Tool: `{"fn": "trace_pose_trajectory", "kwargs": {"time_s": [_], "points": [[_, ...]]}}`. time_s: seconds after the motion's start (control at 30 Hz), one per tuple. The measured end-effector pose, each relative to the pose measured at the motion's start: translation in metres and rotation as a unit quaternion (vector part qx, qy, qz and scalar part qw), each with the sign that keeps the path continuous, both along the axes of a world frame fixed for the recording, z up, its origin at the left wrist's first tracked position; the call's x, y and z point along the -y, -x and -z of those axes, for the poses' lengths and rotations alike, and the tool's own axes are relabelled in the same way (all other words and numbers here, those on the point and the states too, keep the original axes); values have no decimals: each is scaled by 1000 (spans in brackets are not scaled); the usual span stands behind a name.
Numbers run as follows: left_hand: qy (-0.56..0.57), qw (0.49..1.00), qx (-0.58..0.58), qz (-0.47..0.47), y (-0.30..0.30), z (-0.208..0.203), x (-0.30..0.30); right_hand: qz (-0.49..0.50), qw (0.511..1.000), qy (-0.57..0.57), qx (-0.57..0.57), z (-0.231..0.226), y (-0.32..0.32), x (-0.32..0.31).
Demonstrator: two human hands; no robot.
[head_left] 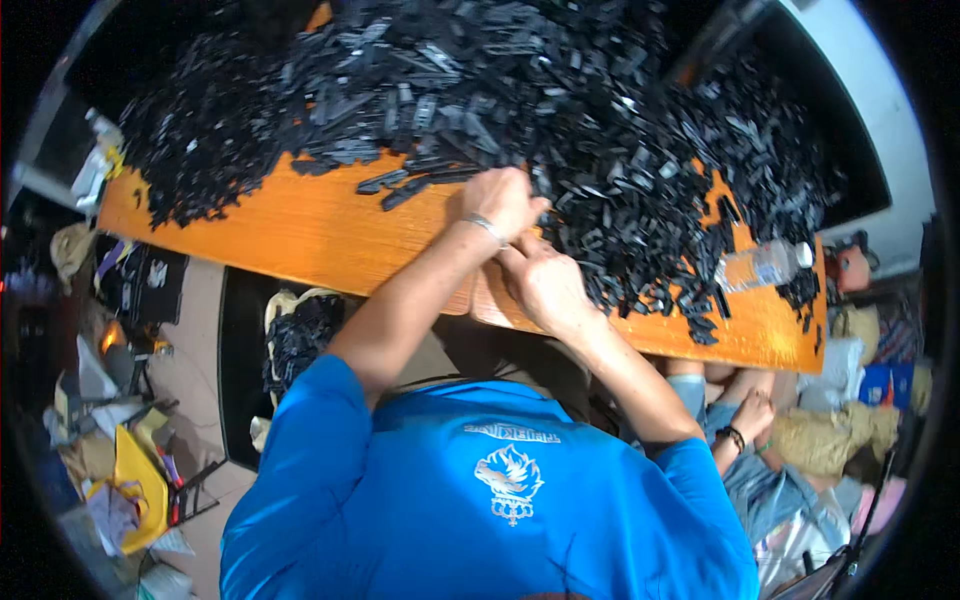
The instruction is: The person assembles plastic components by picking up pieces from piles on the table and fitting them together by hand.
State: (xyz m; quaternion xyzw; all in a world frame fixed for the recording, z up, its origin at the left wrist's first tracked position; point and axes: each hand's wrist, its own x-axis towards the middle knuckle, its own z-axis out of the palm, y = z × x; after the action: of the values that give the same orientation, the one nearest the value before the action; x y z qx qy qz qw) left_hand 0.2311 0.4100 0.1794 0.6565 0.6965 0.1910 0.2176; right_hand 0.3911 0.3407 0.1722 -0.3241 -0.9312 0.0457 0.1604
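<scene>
Heaps of small, long black plastic pieces [430, 110] cover the far part of an orange wooden table [330, 225]. At the near edge of the heap is my left hand [500, 203], its fingers curled closed and a bracelet on the wrist. Just below and to its right, my right hand [550, 285] is closed too, close to the left wrist, above the table's front edge. Whatever either hand grips is hidden by the fingers. Several longer black strips [410, 185] lie left of my left hand, and loose pieces [620, 250] spread out right of my right hand.
A clear plastic bottle [765, 267] lies on the table at the right. Below the table on the left, a container [272, 320] holds more black pieces. A seated person's hand [752, 415] is at the lower right, near sacks [835, 440]. A yellow chair [140, 490] is at the lower left.
</scene>
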Motion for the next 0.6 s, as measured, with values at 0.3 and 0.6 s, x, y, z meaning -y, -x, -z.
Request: {"fn": "trace_pose_trajectory", "kwargs": {"time_s": [0.3,0.6], "points": [[-15,990,114,-79,-15,14,3,-6,996,83,-15,-9,2,4],[-143,987,51,-44,-27,17,1,5,997,78,-6,4,-3,2]]}}
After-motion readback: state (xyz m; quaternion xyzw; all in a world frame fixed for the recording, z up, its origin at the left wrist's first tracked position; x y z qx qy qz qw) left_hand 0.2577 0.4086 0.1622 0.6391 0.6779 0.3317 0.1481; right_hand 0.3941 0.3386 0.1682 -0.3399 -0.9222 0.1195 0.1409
